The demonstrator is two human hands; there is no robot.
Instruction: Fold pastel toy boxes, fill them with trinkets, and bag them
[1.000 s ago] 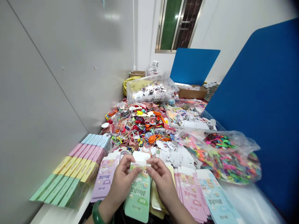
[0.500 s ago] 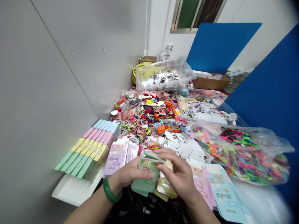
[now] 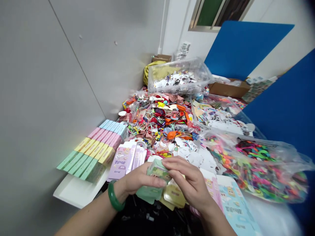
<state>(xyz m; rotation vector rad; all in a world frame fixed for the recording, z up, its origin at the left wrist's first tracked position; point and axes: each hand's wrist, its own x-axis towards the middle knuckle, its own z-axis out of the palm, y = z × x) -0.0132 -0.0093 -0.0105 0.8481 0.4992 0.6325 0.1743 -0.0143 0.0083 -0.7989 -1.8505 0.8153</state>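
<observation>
A small green printed carton point(image 3: 157, 171) sits between my hands at the lower middle, its top end now folded over. My left hand point(image 3: 136, 180), with a green bangle at the wrist, grips the carton from the left, thumb across its front. The bent fingers of my right hand point(image 3: 188, 182) press on the carton's top and right side. Beneath are flat green cartons point(image 3: 149, 194) and yellow cartons point(image 3: 175, 193). Pink cartons point(image 3: 213, 188) and light blue cartons point(image 3: 237, 203) lie right of my right hand. Purple cartons point(image 3: 121, 163) lie beyond my left hand.
At the left, a white tray point(image 3: 71, 191) bears rows of filled boxes point(image 3: 94, 146) in green, yellow, pink and blue. Ahead spreads a pile of small bagged trinkets point(image 3: 157, 121). A clear bin point(image 3: 179, 87) stands behind it; bags of colourful pieces point(image 3: 268, 167) lie right. A grey wall borders the left.
The green carton's top was open with its flap raised; now that end is folded over. My hands stay around it. The view has shifted slightly.
</observation>
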